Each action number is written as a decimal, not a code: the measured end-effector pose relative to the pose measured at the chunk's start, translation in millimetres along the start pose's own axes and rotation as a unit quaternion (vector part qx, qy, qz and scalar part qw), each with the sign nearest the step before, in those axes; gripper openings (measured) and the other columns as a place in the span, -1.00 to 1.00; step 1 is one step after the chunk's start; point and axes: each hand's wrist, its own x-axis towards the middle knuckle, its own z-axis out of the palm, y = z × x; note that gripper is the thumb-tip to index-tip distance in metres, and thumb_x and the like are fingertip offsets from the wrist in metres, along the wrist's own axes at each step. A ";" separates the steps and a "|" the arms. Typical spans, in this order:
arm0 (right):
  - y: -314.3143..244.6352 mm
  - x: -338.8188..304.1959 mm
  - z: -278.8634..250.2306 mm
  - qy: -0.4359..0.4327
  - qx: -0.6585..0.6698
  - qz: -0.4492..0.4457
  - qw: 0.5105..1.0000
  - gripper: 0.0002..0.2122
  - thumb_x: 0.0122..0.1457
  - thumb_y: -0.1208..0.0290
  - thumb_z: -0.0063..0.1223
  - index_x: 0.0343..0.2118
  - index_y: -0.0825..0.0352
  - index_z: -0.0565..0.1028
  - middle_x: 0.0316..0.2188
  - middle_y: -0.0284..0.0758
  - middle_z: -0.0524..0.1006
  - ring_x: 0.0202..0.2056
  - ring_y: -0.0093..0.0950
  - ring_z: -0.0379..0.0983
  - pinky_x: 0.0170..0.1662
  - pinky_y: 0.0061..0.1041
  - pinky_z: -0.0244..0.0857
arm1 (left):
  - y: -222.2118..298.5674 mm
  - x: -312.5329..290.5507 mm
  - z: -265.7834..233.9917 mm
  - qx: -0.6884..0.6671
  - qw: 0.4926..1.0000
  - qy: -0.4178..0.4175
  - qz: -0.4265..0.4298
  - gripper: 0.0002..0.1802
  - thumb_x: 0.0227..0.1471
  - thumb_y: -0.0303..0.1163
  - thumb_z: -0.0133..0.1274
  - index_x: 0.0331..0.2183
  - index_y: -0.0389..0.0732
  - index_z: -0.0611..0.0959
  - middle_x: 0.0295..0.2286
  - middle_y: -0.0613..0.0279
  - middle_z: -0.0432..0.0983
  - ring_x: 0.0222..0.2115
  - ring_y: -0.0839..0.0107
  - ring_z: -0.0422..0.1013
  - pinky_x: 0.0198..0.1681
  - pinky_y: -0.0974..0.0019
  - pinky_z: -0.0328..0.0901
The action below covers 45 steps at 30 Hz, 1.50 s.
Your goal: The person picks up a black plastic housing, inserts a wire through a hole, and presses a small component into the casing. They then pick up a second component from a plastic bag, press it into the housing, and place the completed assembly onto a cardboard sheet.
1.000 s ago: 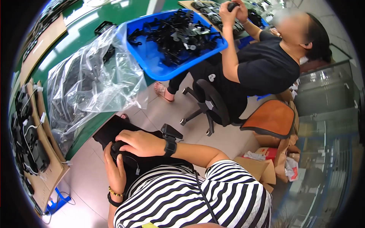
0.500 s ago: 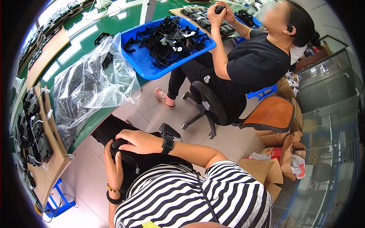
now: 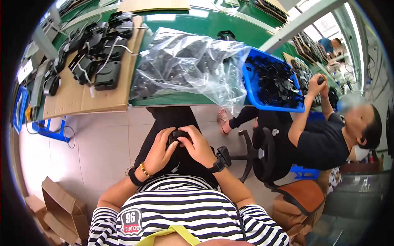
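Observation:
Over my lap, both hands are closed around a small rounded black plastic part (image 3: pixel 177 134). My left hand (image 3: pixel 158 152) wraps it from the left, thumb along its near side. From the right, my right hand (image 3: pixel 198 146) grips it with the fingers over the top and the thumb pressed near the middle. Much of the part is hidden by my fingers, so its exact kind does not show. A small white connector (image 3: pixel 175 168) lies against my dark trousers just below the hands.
Ahead is a green bench (image 3: pixel 197 18). Cardboard (image 3: pixel 65 96) on it carries black units with white cables. Beside that lie a clear plastic bag (image 3: pixel 193 61) and a blue tray (image 3: pixel 255 92) of black parts. A co-worker (image 3: pixel 324 139) sits at right; cardboard boxes (image 3: pixel 61 201) stand lower left.
My view has swung left, so the bench now lies straight ahead and the co-worker sits farther right. Both hands still hold the black part, with the fingers slightly shifted.

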 end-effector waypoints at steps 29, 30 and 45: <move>-171.7 114.8 -73.1 -0.016 0.128 0.006 0.992 -0.59 0.36 0.29 0.17 0.15 0.43 0.42 -0.27 -0.38 0.58 -0.46 -0.69 0.46 -0.45 -0.70 0.35 | 55.8 10.9 -97.9 -0.413 0.908 -0.019 0.064 -0.36 0.35 -0.40 0.04 0.35 -0.21 0.20 0.09 0.11 0.39 -0.04 0.43 0.44 0.11 0.28 0.37; -180.8 126.4 -69.8 0.014 0.153 -0.021 0.988 -0.59 0.38 0.26 0.14 0.15 0.42 0.42 -0.28 -0.38 0.58 -0.48 -0.68 0.45 -0.46 -0.70 0.34 | 53.4 6.9 -103.6 -0.408 0.911 -0.005 0.063 -0.36 0.35 -0.40 0.04 0.35 -0.21 0.20 0.09 0.11 0.39 -0.04 0.43 0.44 0.11 0.28 0.37; -219.2 188.4 42.4 -0.195 0.178 -0.072 0.962 -0.67 0.36 0.30 0.19 0.02 0.44 0.47 -0.44 -0.42 0.56 -0.58 -0.74 0.42 -0.53 -0.71 0.28 | 61.4 -18.8 -219.4 -0.221 0.950 0.193 0.107 -0.38 0.33 -0.35 0.11 0.30 -0.27 0.29 0.01 0.14 0.47 -0.10 0.42 0.52 -0.05 0.35 0.48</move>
